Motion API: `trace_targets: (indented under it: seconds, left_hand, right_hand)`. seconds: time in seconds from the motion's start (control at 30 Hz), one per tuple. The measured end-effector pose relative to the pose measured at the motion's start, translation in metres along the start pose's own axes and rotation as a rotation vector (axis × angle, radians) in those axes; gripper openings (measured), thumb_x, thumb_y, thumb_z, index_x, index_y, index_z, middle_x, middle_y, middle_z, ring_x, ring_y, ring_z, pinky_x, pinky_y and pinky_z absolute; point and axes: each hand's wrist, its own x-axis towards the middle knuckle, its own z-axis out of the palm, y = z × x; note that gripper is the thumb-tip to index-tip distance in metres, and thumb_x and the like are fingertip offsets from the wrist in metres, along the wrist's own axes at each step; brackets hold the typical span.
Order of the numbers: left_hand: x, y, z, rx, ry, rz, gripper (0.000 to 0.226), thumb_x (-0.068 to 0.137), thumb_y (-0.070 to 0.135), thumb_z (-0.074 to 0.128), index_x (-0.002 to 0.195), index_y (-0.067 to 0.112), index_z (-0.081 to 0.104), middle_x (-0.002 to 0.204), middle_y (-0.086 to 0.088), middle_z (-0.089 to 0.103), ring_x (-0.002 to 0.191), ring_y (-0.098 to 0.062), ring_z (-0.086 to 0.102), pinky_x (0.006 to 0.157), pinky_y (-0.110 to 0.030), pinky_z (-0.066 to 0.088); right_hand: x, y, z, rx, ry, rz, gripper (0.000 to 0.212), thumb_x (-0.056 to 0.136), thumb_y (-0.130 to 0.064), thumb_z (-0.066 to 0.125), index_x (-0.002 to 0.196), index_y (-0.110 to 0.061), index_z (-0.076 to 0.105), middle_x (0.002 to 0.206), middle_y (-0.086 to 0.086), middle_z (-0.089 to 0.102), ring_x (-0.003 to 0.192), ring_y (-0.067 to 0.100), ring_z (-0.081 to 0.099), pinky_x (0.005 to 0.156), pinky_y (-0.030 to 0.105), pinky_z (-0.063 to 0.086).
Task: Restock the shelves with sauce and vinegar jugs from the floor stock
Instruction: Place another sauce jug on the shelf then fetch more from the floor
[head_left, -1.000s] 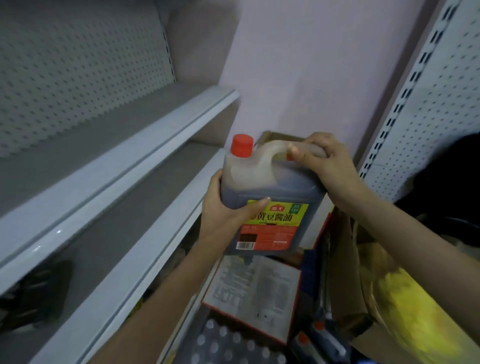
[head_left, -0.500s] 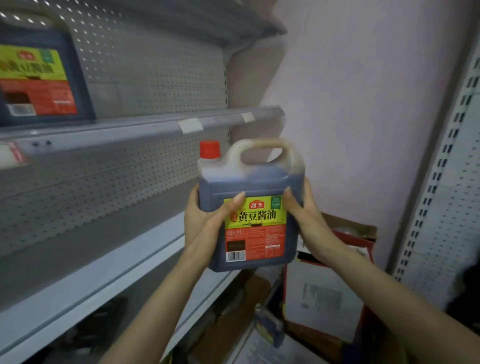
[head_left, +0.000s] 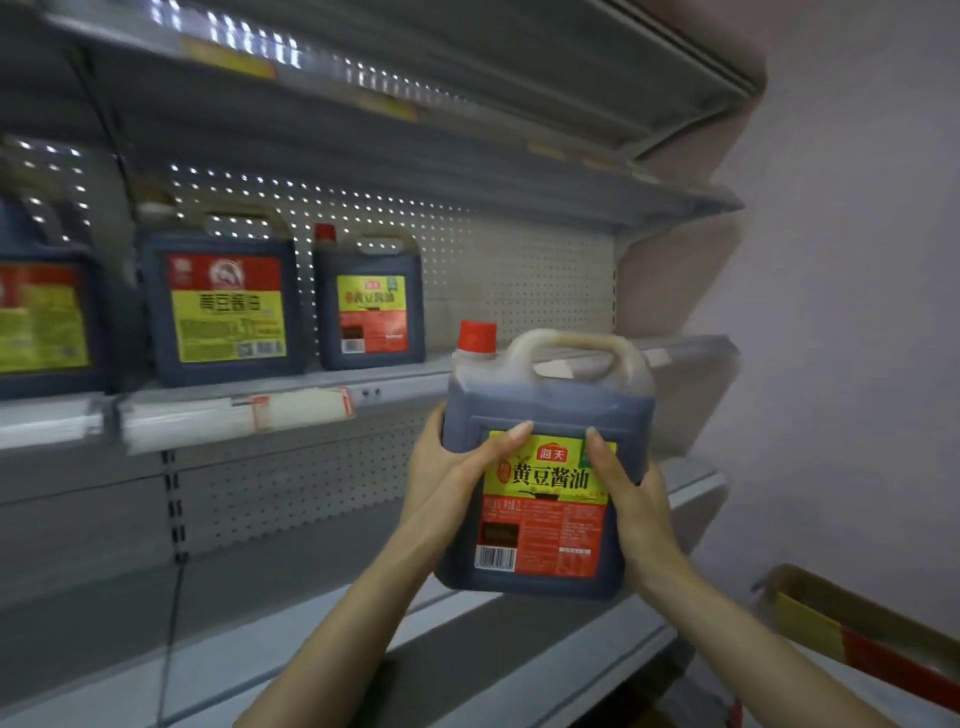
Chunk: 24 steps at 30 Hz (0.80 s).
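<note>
I hold a dark soy sauce jug (head_left: 545, 410) with a red cap and a yellow-and-red label upright in front of the shelving. My left hand (head_left: 452, 462) grips its left side, thumb across the label. My right hand (head_left: 631, 499) grips its right side. The jug hangs just below and in front of the middle shelf (head_left: 405, 387), at that shelf's bare right part. On that shelf stand three jugs: a matching one (head_left: 371, 306), a larger one (head_left: 223, 306) and another (head_left: 44, 317) at the left edge.
A grey pegboard back panel (head_left: 509, 275) runs behind the shelves. Another shelf (head_left: 467, 171) hangs above and a lower shelf (head_left: 519, 623) juts out below my arms. A pink wall (head_left: 841, 312) closes the right side. An open cardboard box (head_left: 857, 629) sits at bottom right.
The jug has risen from low over the floor boxes to middle-shelf height. My right hand left the handle and now holds the jug's side. The view tilted upward.
</note>
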Motion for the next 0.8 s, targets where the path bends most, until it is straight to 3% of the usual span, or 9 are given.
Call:
trace_targets:
  seconds: [0.1,0.47,0.67,0.8]
  left_hand:
    - [0.003,0.014,-0.016,0.039,0.034,0.017,0.084,0.045,0.053,0.080,0.117,0.018,0.055,0.101,-0.004,0.073,0.087,-0.020,0.072,0.076,-0.038,0.058]
    - [0.029,0.053,-0.048,0.106,0.112,0.090,0.085,0.048,0.053,0.082,0.120,0.019,0.053,0.104,-0.003,0.072,0.090,-0.019,0.071,0.081,-0.040,0.057]
    - [0.056,0.060,-0.054,0.147,0.126,0.101,0.091,0.045,0.058,0.080,0.122,0.020,0.051,0.105,-0.001,0.070,0.089,-0.014,0.071,0.079,-0.035,0.057]
    - [0.076,0.063,-0.056,0.151,0.110,0.119,0.086,0.048,0.057,0.081,0.121,0.021,0.053,0.105,-0.001,0.071,0.091,-0.016,0.071,0.083,-0.039,0.057]
  right_hand:
    - [0.011,-0.002,0.017,0.012,-0.042,-0.013,0.112,0.033,-0.071,0.083,0.122,-0.011,0.053,0.096,0.010,0.073,0.082,0.027,0.072,0.059,0.029,0.056]
    - [0.053,-0.013,0.062,0.091,-0.162,-0.053,0.106,0.038,-0.071,0.082,0.123,-0.015,0.053,0.103,0.013,0.071,0.090,0.032,0.070,0.067,0.036,0.058]
    - [0.081,-0.016,0.074,0.130,-0.200,-0.071,0.107,0.036,-0.071,0.083,0.123,-0.017,0.052,0.101,0.011,0.072,0.088,0.032,0.070,0.067,0.036,0.058]
    - [0.100,-0.019,0.078,0.150,-0.208,-0.098,0.102,0.035,-0.069,0.084,0.119,-0.016,0.055,0.098,0.010,0.073,0.085,0.029,0.071,0.063,0.032,0.058]
